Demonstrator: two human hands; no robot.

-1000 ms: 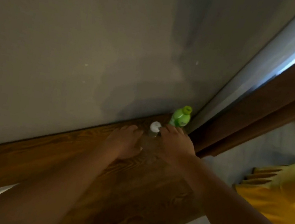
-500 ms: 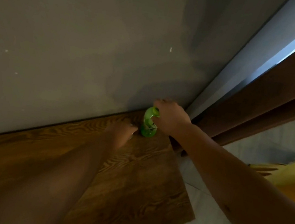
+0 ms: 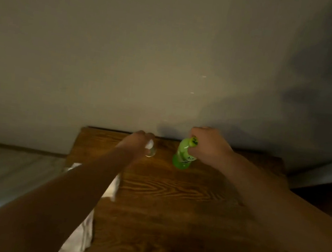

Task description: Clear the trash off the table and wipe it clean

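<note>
Two hands, two bottles, at the far edge of a wooden surface [image 3: 168,222].

The right hand [image 3: 209,148] has its fingers wrapped around the neck of one green bottle [image 3: 184,157], which stands tilted near the wall [image 3: 128,56]. The left hand [image 3: 137,142] is closed on one small clear bottle [image 3: 150,150] with a white cap, just beside the green one but apart from it. One white cloth [image 3: 86,232] lies along the surface's left side, partly hidden under the left forearm.
</note>
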